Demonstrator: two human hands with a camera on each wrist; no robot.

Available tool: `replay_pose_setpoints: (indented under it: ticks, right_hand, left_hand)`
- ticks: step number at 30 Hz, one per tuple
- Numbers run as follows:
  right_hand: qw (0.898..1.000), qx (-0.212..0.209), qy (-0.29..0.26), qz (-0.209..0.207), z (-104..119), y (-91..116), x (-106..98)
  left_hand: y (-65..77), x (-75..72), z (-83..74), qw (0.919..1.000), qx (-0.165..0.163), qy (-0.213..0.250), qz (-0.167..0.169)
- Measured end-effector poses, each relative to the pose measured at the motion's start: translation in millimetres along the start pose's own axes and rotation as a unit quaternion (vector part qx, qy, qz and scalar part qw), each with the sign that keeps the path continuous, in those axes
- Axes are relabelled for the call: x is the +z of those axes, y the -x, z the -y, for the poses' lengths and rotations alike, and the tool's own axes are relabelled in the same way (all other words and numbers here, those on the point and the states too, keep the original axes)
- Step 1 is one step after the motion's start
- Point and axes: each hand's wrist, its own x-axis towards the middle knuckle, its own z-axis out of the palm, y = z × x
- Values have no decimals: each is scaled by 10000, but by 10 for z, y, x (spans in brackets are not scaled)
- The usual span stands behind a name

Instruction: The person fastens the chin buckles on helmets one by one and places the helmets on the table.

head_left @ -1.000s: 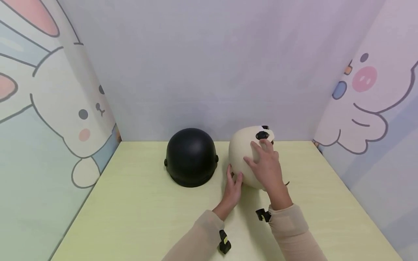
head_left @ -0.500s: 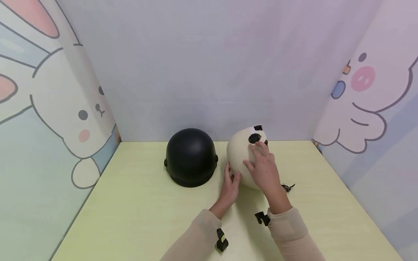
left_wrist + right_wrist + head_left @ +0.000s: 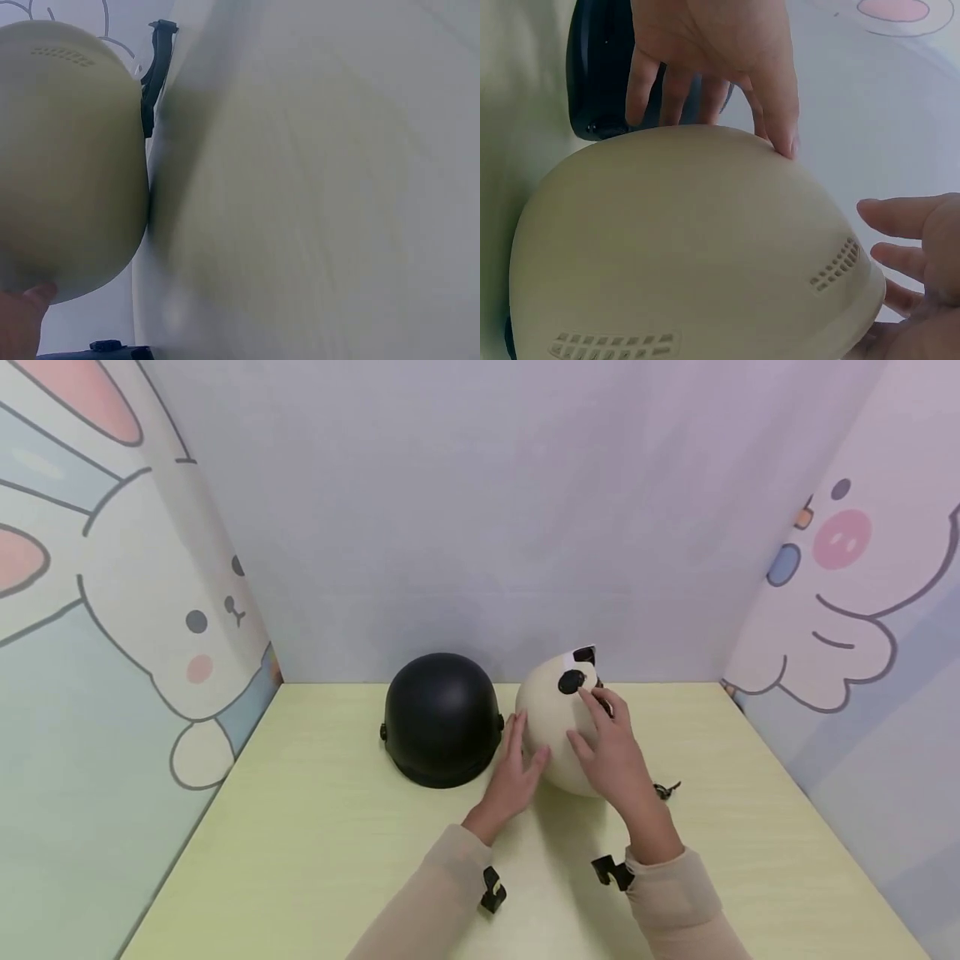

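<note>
A cream helmet (image 3: 551, 710) with round black fittings leans tilted on the table, its smooth shell toward me. My left hand (image 3: 513, 781) lays extended fingers along its left side, thumb spread; the right wrist view shows those fingertips against the shell. My right hand (image 3: 615, 756) is at the helmet's upper right, fingers bent around its edge. In the right wrist view, the right thumb (image 3: 885, 216) stands off the shell, and some fingertips are hidden behind the edge. Slotted vents (image 3: 836, 266) show there too. A black strap (image 3: 663, 791) lies by the helmet's right side.
Close on the left sits a black helmet (image 3: 442, 718), dome up, with small side knobs. The pale yellow table (image 3: 322, 843) meets a plain back wall (image 3: 480, 527) just behind both helmets. Cartoon-printed walls stand at each side.
The cream helmet has turned and shifted slightly left, its black fittings moving left too. My left hand has slid up along its side, fingers straighter. More strap shows at the right.
</note>
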Motion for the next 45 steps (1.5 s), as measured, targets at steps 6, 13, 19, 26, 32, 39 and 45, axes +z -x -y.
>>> replay_pose_setpoints:
  ticks: [6, 13, 19, 26, 32, 39, 45]
  right_hand:
    - [9905, 678, -1180, 196, -124, 42, -93]
    - [9849, 1189, -1218, 322, -359, 69, -190]
    - [9841, 1437, -961, 408, -585, 87, -194]
    - [9808, 1689, -670, 705, -832, 136, -82]
    - [9777, 1793, -550, 943, -1042, 200, 55]
    - [9805, 1635, -356, 1031, -1175, 223, 171]
    - [9816, 1541, -334, 1076, -1187, 228, 180]
  left_hand:
    - [-67, -153, -78, 9990, 173, -382, 137]
    - [-98, -234, -177, 9981, 121, -513, 317]
    - [-108, -291, -272, 9965, 199, -708, 396]
    - [-150, -360, -333, 9939, 425, -910, 448]
    - [-169, -437, -381, 9926, 589, -979, 415]
    - [-165, -530, -399, 9921, 394, -1115, 429]
    - [-65, -581, -345, 9946, 50, -861, 570]
